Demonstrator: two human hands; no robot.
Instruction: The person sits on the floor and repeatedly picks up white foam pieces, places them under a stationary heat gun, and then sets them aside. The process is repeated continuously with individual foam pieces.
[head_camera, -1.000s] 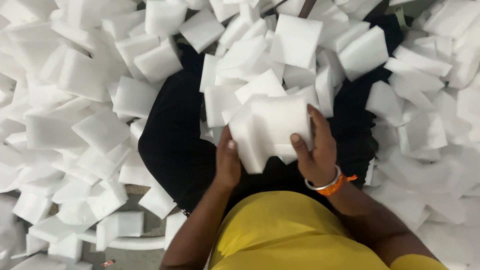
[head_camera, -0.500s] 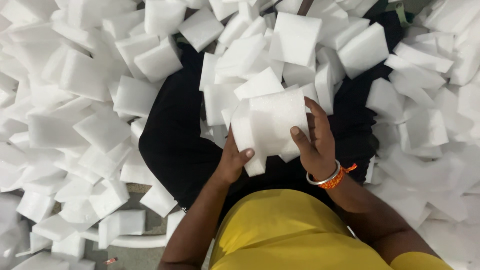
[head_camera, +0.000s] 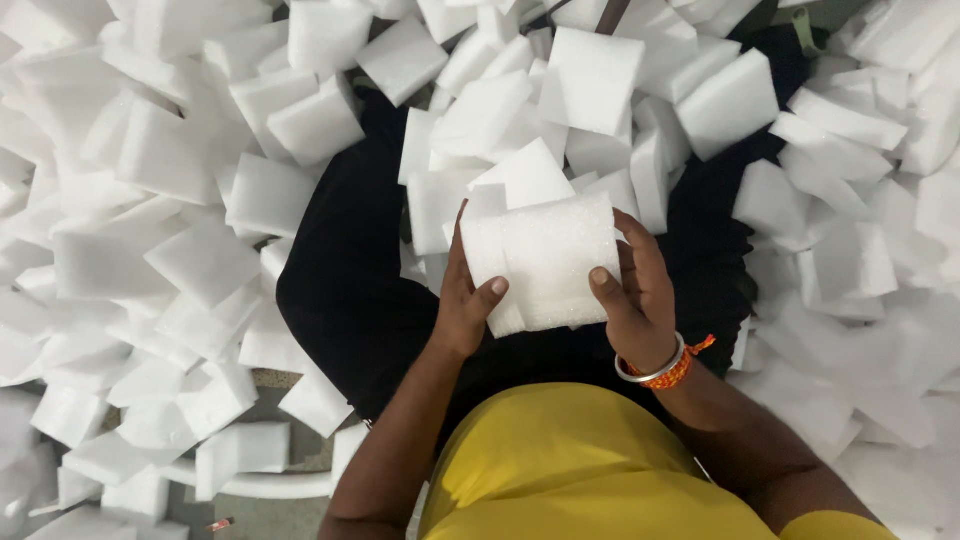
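The person is holding 1 white foam block (head_camera: 545, 262) up over their lap with 2 hands. The left hand (head_camera: 466, 300) is gripping its left edge, thumb on the front. The right hand (head_camera: 636, 292) is gripping its right edge, thumb pressing the front too. More white foam pieces (head_camera: 150, 200) are lying piled all around the black cloth (head_camera: 345, 290).

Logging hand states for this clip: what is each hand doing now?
Left hand: closed on the white foam piece.
Right hand: closed on the same foam piece.
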